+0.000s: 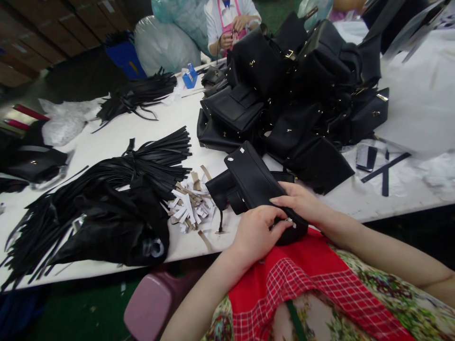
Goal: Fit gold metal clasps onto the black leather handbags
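Observation:
A black handbag (250, 175) lies tilted at the table's front edge, its near end against my red apron. My left hand (259, 232) is closed, with thumb and forefinger pinched at a small shiny metal fitting (290, 221) on the bag's near end. My right hand (300, 201) grips the bag's right side, fingers over its upper face. Two small white patches show on the far end of the bag. From under its left side a thin black strap (221, 220) hangs onto the table. The bag's underside is hidden.
A big heap of black handbags (284, 94) rises behind my hands. Left lie bundles of black straps (142, 161), a black plastic bag (121, 227) and paper strips (188, 206). A blue tape dispenser (190, 77) sits farther back. Across the white table is a co-worker (231, 23); a pink stool (149, 303) stands below.

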Motion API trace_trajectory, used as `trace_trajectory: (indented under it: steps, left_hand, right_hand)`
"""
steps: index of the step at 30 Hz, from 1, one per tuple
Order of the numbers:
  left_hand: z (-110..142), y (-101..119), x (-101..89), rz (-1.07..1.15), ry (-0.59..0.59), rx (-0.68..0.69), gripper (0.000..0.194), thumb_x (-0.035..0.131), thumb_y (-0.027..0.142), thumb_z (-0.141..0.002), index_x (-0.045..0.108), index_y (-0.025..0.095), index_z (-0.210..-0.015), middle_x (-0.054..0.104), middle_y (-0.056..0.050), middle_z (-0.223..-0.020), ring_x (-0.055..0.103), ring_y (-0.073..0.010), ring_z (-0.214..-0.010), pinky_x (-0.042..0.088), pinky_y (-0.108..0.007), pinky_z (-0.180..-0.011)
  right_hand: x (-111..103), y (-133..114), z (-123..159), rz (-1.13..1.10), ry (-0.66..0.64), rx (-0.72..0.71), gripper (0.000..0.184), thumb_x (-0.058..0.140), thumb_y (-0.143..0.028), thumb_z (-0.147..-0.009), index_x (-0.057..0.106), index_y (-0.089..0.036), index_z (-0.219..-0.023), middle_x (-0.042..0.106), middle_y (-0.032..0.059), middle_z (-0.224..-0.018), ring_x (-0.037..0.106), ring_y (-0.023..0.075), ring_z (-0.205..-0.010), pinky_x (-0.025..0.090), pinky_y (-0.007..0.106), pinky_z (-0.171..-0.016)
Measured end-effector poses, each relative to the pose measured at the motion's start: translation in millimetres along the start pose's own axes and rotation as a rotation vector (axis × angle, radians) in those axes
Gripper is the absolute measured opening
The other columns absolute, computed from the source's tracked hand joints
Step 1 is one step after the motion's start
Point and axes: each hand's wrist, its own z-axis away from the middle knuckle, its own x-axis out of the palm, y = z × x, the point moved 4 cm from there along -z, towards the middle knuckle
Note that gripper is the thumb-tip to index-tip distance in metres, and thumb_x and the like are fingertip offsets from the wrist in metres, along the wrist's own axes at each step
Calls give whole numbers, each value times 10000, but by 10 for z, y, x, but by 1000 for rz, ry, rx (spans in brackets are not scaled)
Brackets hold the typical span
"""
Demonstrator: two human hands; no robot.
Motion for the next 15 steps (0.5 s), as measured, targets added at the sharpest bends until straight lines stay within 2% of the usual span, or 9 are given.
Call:
trace_trajectory:
  steps: [3, 5, 7, 9, 11, 13, 15]
  left_hand:
    - [-9, -25, 28, 187, -61, -68, 101, 684, 261, -822, 694, 192, -749, 636, 21, -677, 533, -119, -616, 390, -251, -627]
    - [11, -89, 38, 424, -115, -164, 149, 699, 300, -810, 658, 175, -741, 531, 45, -579, 426, -91, -526, 328, -236, -541]
    - [61, -167, 6, 709, -117, -240, 219, 704, 360, -808, 605, 169, -766, 466, 59, -569, 364, -75, -506, 281, -220, -506]
    - [135, -267, -80, 991, -4, -278, 281, 717, 386, -790, 535, 173, -769, 451, 61, -617, 328, -57, -507, 245, -202, -489]
    - [225, -410, -175, 1228, 175, -287, 333, 739, 372, -745, 469, 176, -739, 447, 59, -667, 275, -36, -491, 193, -190, -461]
    - [288, -597, -216, 1311, 263, -307, 367, 718, 374, -742, 413, 178, -683, 435, 56, -649, 273, -27, -466, 158, -191, -440]
    - [304, -817, -249, 1281, 352, -321, 364, 673, 397, -772, 400, 180, -667, 453, 52, -630, 266, -15, -412, 128, -202, -418]
  right_hand:
    - [-19, 25, -13, 18, 0, 8, 310, 695, -287, -683, 658, -150, -959, 700, 15, -860, 627, 184, -774, 493, 281, -685]
    - [-53, 37, -28, -19, 9, 41, 339, 709, -289, -672, 658, -144, -974, 701, 13, -841, 625, 173, -734, 486, 268, -642]
    - [-95, 44, -35, -87, 9, 80, 399, 726, -289, -662, 655, -135, -1022, 708, 16, -833, 624, 160, -685, 477, 254, -600]
    - [-129, 47, -19, -156, -5, 115, 471, 743, -290, -661, 646, -125, -1092, 724, 26, -836, 636, 158, -658, 481, 249, -579]
    - [-151, 68, 4, -204, -25, 140, 513, 759, -295, -668, 642, -118, -1135, 740, 45, -849, 663, 172, -672, 498, 251, -586]
    - [-171, 136, -15, -281, -47, 161, 510, 763, -321, -690, 649, -135, -1151, 754, 64, -915, 693, 197, -721, 527, 270, -620]
    - [-202, 226, -104, -316, -90, 149, 481, 748, -351, -730, 657, -155, -1159, 756, 80, -989, 711, 224, -773, 552, 295, -660]
